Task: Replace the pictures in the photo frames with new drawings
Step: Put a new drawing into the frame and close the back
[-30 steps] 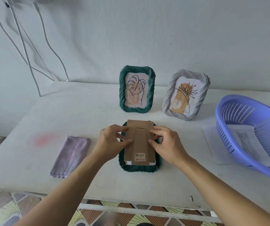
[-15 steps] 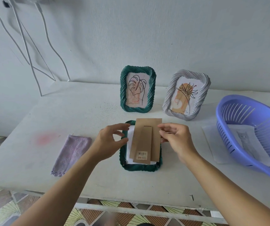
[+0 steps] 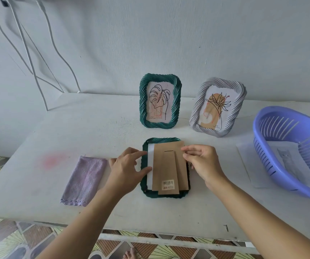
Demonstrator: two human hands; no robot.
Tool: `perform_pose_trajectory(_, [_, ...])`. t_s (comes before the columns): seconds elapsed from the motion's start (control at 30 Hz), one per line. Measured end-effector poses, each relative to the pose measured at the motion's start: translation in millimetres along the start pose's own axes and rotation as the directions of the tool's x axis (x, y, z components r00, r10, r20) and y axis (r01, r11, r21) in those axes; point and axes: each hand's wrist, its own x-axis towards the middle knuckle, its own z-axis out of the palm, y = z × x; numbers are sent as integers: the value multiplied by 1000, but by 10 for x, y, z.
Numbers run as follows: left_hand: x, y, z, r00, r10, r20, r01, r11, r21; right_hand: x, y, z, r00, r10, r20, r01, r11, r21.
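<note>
The left hand (image 3: pixel 127 170) stays spread, its thumb and forefinger touching the white sheet (image 3: pixel 150 165), now more exposed. The right hand (image 3: pixel 203 163) pinches the cardboard backing (image 3: pixel 169 165), shifted farther right over the face-down green frame (image 3: pixel 143 189) between both hands.

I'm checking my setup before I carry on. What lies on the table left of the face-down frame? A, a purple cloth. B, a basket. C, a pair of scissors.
A: the purple cloth lies flat left of the face-down green frame, whose cardboard back the right hand pinches; the basket sits at the right.
</note>
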Motion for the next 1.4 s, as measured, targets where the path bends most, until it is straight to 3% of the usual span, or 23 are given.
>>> perform_pose_trajectory(0.17, [10, -37, 24, 1000, 7, 14, -7, 999, -34, -14, -33, 41, 991, -135, 11, 133, 950, -283])
perform_pose_trajectory(0.27, [10, -53, 33, 1000, 6, 31, -5, 1000, -26, -30, -37, 47, 984, -175, 8, 168, 927, -337])
perform_pose_trajectory(0.5, [4, -46, 50, 997, -11, 72, 11, 1000, -3, -19, -41, -24, 998, -65, 2, 64, 978, -197])
perform_pose_trajectory(0.7, [11, -47, 49, 998, -2, 62, 4, 1000, -24, 2, -32, -21, 999, -38, 0, 37, 981, -189])
perform_pose_trajectory(1.07, [7, -59, 96, 997, -9, 71, 11, 1000, -23, 87, -109, 10, 999, 15, -31, -15, 1000, -19])
perform_pose_trajectory(1.27, [19, -64, 100, 997, -28, 67, 32, 998, -56, 119, -98, 70, 1000, -18, 3, 18, 982, -190])
perform_pose_trajectory(1.4, [2, -49, 99, 997, -22, 75, 25, 999, -48, 75, -96, 98, 986, -167, 25, 164, 909, -384])
